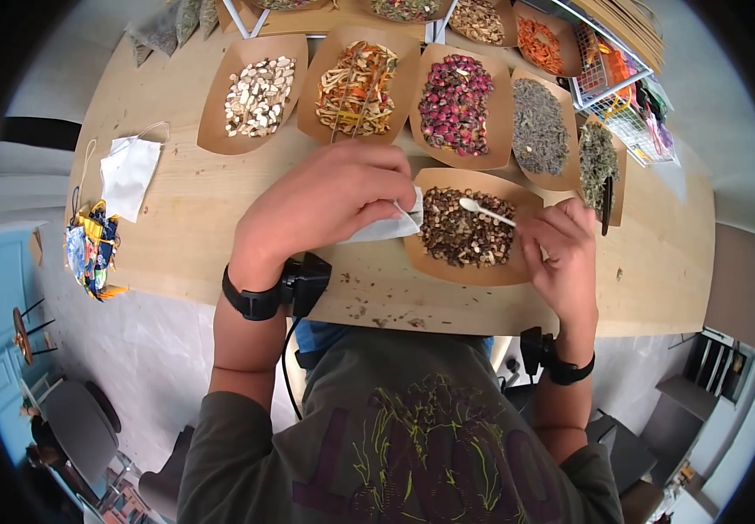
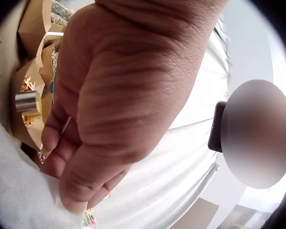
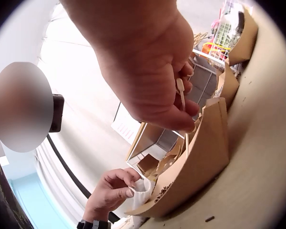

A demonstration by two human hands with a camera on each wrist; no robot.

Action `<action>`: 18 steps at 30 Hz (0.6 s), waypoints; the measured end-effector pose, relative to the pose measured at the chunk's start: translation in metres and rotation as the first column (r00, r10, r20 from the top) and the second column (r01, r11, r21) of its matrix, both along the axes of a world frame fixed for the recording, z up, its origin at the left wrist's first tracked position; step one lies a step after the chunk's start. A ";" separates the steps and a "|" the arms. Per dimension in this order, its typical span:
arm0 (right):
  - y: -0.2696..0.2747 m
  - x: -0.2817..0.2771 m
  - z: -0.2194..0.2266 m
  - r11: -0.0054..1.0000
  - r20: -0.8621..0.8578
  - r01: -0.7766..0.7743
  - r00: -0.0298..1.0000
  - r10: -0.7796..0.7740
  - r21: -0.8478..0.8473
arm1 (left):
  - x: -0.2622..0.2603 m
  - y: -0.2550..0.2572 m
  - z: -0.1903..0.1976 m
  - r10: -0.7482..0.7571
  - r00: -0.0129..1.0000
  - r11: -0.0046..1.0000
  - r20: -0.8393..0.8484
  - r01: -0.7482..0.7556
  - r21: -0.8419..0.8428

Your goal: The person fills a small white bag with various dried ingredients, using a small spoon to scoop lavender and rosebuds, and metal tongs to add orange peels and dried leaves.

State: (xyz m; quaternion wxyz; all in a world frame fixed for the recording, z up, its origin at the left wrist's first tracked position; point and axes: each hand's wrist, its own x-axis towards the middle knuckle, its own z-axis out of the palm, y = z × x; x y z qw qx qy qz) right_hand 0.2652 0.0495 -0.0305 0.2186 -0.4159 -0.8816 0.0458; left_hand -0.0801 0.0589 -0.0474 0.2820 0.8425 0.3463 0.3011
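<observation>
My left hand (image 1: 329, 194) pinches a small white fabric pouch (image 1: 384, 230) at its mouth, beside the left edge of a brown paper tray (image 1: 474, 276). Brown chopped dried herbs (image 1: 465, 240) fill that tray. Between thumb and fingers, my right hand (image 1: 563, 249) holds the handle of a small white spoon (image 1: 491, 213). The spoon's bowl lies over the herbs and points left toward the pouch. In the right wrist view, the pouch (image 3: 142, 192) hangs from the left hand, its mouth near the tray's rim.
Behind stand paper trays of pale slices (image 1: 259, 96), orange-yellow strips (image 1: 356, 83) with metal tongs, rosebuds (image 1: 456, 105) and grey-purple buds (image 1: 541, 127). A white wire basket (image 1: 635, 127) stands at the right. An empty white pouch (image 1: 130, 175) and patterned pouches (image 1: 92, 249) lie left. Crumbs dot the front edge.
</observation>
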 end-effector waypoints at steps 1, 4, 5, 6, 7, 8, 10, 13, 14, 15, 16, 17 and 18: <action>-0.002 0.002 -0.002 0.999 0.037 -0.019 0.999 0.021 -0.034 | 0.000 -0.001 0.000 0.004 1.000 1.000 -0.004 -0.004 0.001; -0.008 -0.001 -0.013 0.990 -0.024 -0.051 0.999 0.048 -0.132 | 0.000 -0.001 0.000 0.009 1.000 1.000 -0.001 -0.009 -0.022; -0.010 -0.003 -0.017 0.990 -0.025 -0.052 0.998 0.049 -0.133 | -0.001 -0.001 0.000 0.011 1.000 1.000 -0.002 -0.011 -0.023; -0.011 -0.006 -0.020 0.984 -0.064 -0.064 0.996 0.054 -0.168 | -0.001 -0.001 0.000 0.006 1.000 1.000 -0.003 -0.006 -0.017; -0.012 -0.008 -0.022 0.976 -0.102 -0.077 0.993 0.057 -0.204 | -0.001 -0.001 0.000 0.001 1.000 1.000 -0.003 -0.001 -0.012; -0.013 -0.009 -0.023 0.976 -0.103 -0.076 0.993 0.056 -0.203 | -0.001 0.000 0.000 0.000 1.000 1.000 -0.003 0.000 -0.012; -0.013 -0.011 -0.024 0.962 -0.163 -0.081 0.986 0.039 -0.259 | 0.000 0.000 0.000 0.004 1.000 0.999 -0.011 -0.004 -0.032; -0.012 -0.005 -0.022 0.942 -0.213 -0.078 0.977 0.007 -0.327 | -0.001 -0.001 0.001 0.004 1.000 1.000 -0.012 -0.004 -0.023; -0.011 -0.003 -0.022 0.942 -0.212 -0.078 0.977 0.007 -0.327 | -0.001 -0.001 0.000 0.004 1.000 1.000 -0.010 -0.005 -0.023; -0.010 -0.001 -0.023 0.936 -0.233 -0.081 0.973 -0.001 -0.343 | -0.001 -0.001 -0.001 0.004 1.000 1.000 -0.007 -0.004 -0.024; -0.010 0.000 -0.023 0.930 -0.254 -0.086 0.967 -0.008 -0.358 | -0.001 -0.001 -0.001 0.004 1.000 1.000 -0.004 -0.004 -0.024; -0.009 0.001 -0.023 0.930 -0.253 -0.088 0.967 -0.006 -0.357 | -0.001 -0.001 -0.001 0.006 1.000 1.000 -0.004 -0.006 -0.024; -0.008 0.002 -0.023 0.926 -0.280 -0.095 0.960 -0.012 -0.366 | -0.001 -0.001 0.000 0.005 1.000 1.000 -0.009 -0.006 -0.013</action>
